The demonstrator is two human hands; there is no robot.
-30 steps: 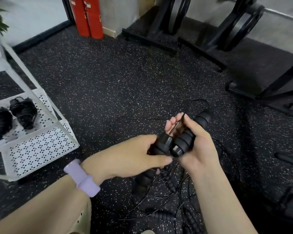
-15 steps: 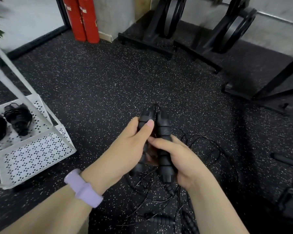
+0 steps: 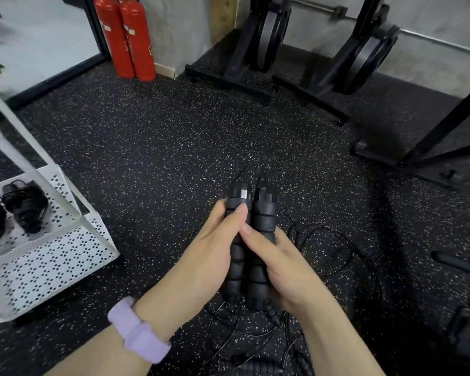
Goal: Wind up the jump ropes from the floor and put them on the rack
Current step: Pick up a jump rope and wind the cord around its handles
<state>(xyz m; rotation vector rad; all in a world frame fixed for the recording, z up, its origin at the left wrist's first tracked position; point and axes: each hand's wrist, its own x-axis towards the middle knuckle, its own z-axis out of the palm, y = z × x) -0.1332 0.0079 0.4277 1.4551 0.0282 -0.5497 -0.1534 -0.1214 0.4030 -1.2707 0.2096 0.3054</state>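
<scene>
Two black ribbed jump rope handles stand side by side, upright, between my hands. My left hand grips the left handle, thumb laid across its upper part. My right hand wraps the right handle from the other side. Thin black rope trails from the handles in loose loops on the floor to the right and below. More handles of another rope lie on the floor near the bottom edge. The white perforated rack stands at the left, with two wound ropes on its shelf.
Two red fire extinguishers stand by the far wall. Black exercise machines and black frame legs line the back and right. Speckled black rubber floor lies open between me and them. A plant leaf shows at far left.
The two handles were crossed and tilted a second ago; both hands have turned them upright and brought them together, parallel. The view has shifted slightly, and the rack sits lower left.
</scene>
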